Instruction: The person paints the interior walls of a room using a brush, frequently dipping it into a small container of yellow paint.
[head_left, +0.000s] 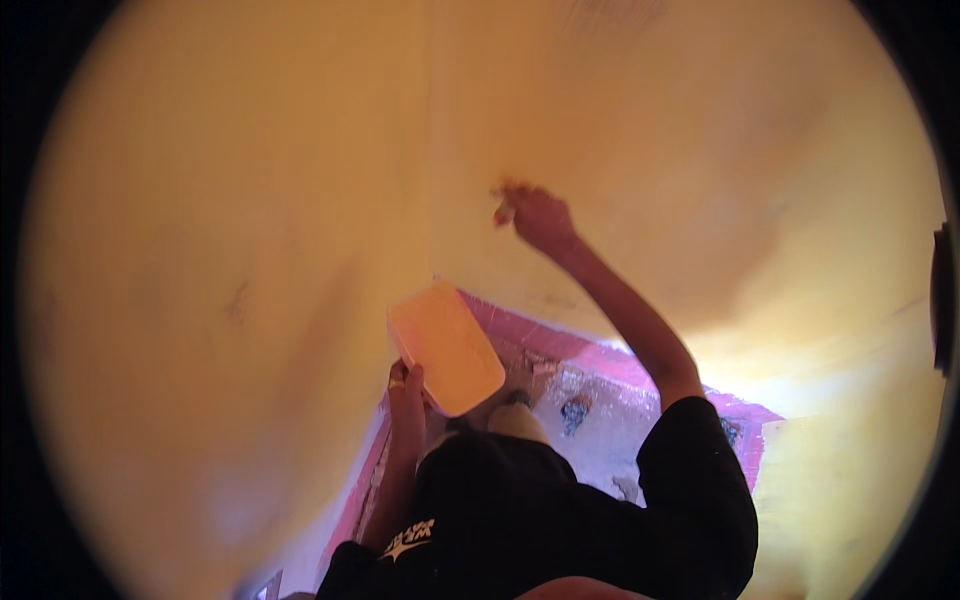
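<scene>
My left hand (405, 384) grips the left edge of a pale orange rectangular tray or lid (448, 350) with rounded corners, its thumb lying over the rim. The tray is tilted, low in front of my body by the wall corner. My right arm reaches up and forward, and my right hand (541, 218) is closed close to the yellow wall (640, 130), right of the corner. A small pale and brownish thing sticks out at its fingers, too blurred to name. Whether it touches the wall I cannot tell.
Two yellow walls meet in a corner ahead, the left wall (200, 240) bearing dull smudges. A pink-red band (560, 345) runs along the wall base. Below lies a grey, paint-spotted floor (600, 440) with a dark lump (575, 412). A dark object (941, 300) sits at the right edge.
</scene>
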